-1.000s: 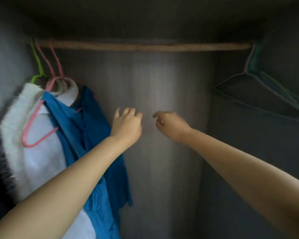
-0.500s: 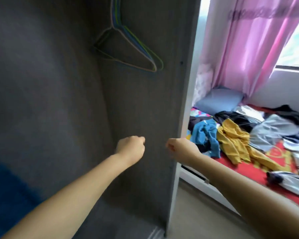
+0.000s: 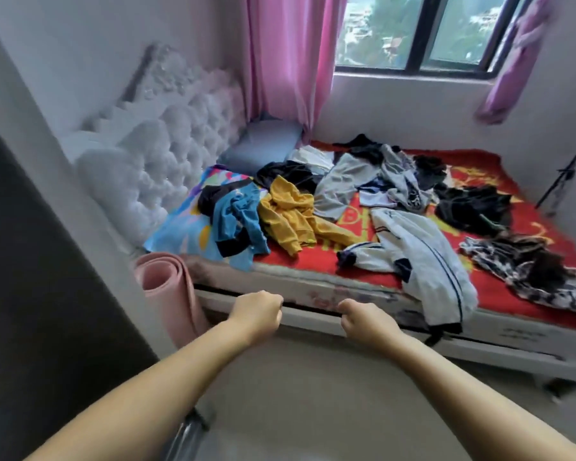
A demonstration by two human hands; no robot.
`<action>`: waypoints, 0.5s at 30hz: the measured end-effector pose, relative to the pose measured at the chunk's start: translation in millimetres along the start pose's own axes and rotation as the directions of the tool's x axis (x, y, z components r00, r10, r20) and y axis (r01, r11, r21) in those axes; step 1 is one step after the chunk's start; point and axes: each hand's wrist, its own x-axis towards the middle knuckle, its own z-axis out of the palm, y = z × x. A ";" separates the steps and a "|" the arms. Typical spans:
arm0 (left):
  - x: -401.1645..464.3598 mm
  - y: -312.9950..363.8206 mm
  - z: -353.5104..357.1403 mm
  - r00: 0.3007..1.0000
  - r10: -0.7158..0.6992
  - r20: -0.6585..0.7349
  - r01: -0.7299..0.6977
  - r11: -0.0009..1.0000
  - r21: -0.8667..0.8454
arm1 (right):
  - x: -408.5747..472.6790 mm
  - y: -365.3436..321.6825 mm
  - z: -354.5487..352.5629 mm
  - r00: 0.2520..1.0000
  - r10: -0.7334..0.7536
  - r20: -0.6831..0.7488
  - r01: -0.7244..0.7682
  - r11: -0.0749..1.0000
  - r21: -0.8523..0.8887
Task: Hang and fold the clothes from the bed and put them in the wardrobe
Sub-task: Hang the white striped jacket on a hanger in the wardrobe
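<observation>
Now, hands: left hand [image 3: 258,311] and right hand [image 3: 363,319] both clenched, holding nothing, stretched out before the bed [image 3: 313,287].
Clothes: clothes [image 3: 363,201] strewn over the red cover, with a white jacket [image 3: 429,261] draping over the near edge.
Wardrobe: dark panel [image 3: 30,294] at far left.

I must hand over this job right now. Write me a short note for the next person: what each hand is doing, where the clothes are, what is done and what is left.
Left hand: fingers curled, holds nothing, out in front of the bed.
Right hand: the same, curled and holding nothing.
Clothes: all loose on the red blanket. Blue garment and yellow garment lie near the headboard, the white jacket hangs over the near edge, the black garment lies further right.
Done: nothing that this view shows; the wardrobe's inside is out of sight.
Left: pick up each piece, hang or fold it, put it in the wardrobe.
</observation>
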 end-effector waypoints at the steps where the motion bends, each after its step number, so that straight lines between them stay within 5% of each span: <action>1: 18.1 25.2 5.8 0.999 0.031 0.009 -0.031 0.999 -0.014 | -1.9 29.1 -6.8 0.999 0.043 -0.006 -0.043 0.999 0.006; 8: 114.4 150.0 34.0 0.975 0.200 0.093 -0.191 0.977 -0.094 | -1.1 167.1 -41.4 0.962 0.271 -0.015 -0.268 0.958 0.103; 15: 215.5 166.7 49.2 0.958 0.232 0.167 -0.212 0.969 -0.126 | 59.3 215.1 -52.0 0.943 0.332 0.031 -0.333 0.933 0.138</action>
